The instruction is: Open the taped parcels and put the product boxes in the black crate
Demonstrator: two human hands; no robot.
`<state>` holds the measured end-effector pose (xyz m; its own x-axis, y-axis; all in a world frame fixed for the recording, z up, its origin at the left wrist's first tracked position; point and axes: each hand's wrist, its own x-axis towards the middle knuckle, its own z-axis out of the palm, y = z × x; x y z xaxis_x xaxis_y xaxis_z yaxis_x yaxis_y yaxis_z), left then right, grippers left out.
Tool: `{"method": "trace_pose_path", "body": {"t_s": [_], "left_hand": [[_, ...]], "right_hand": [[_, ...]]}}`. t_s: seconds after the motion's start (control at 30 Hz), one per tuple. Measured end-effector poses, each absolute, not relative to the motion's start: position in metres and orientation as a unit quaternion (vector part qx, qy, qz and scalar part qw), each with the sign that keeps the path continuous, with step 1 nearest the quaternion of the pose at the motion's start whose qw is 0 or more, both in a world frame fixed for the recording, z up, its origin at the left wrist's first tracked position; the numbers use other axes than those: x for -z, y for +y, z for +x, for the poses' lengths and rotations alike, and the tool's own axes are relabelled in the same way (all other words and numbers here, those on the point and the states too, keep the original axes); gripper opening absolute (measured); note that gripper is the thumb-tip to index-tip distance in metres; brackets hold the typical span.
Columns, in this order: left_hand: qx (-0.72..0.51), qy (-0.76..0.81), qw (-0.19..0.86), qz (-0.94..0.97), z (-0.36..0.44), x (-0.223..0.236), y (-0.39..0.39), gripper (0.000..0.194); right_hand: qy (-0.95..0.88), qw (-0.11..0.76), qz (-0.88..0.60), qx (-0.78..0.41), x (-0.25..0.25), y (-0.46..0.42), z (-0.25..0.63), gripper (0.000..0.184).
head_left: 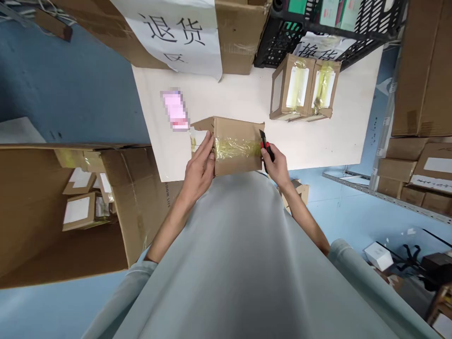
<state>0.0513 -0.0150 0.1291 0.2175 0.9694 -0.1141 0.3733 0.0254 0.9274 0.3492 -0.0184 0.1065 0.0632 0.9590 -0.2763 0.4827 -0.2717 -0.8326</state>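
Note:
A brown cardboard box (238, 129) lies at the near edge of the white table (243, 96), with yellowish clear tape (235, 149) along its side. My left hand (200, 165) rests against the box's left end, fingers stretched out flat over its edge and a white label. In my right hand (277, 165) is a black and red utility knife (267, 148). Its dark blade points up beside the right end of the box, close to the tape's end. Whether the blade touches the cardboard I cannot tell.
Two taped boxes (303, 89) stand at the back right, before a black crate (275, 44). A large carton with a paper sign (176, 28) sits behind. A pixelated pink item (175, 110) lies left. An open carton (137, 197) holding several boxes stands lower left.

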Motion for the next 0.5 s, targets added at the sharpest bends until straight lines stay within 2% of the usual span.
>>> {"method": "trace_pose_path", "body": {"t_s": [0.2,0.33,0.5], "left_hand": [[-0.381,0.508,0.553,0.540,0.046,-0.092,-0.016,0.062],[-0.414,0.525,0.593,0.448,0.061,-0.072,-0.012,0.059],[-0.383,0.540,0.626,0.411,0.060,-0.078,0.020,0.051]], "right_hand": [[-0.606,0.227,-0.703,-0.295,-0.155,-0.010,0.338,0.048],[-0.631,0.182,-0.711,-0.250,-0.153,0.003,0.341,0.051],[-0.644,0.165,-0.714,-0.220,-0.141,0.009,0.340,0.055]]}}
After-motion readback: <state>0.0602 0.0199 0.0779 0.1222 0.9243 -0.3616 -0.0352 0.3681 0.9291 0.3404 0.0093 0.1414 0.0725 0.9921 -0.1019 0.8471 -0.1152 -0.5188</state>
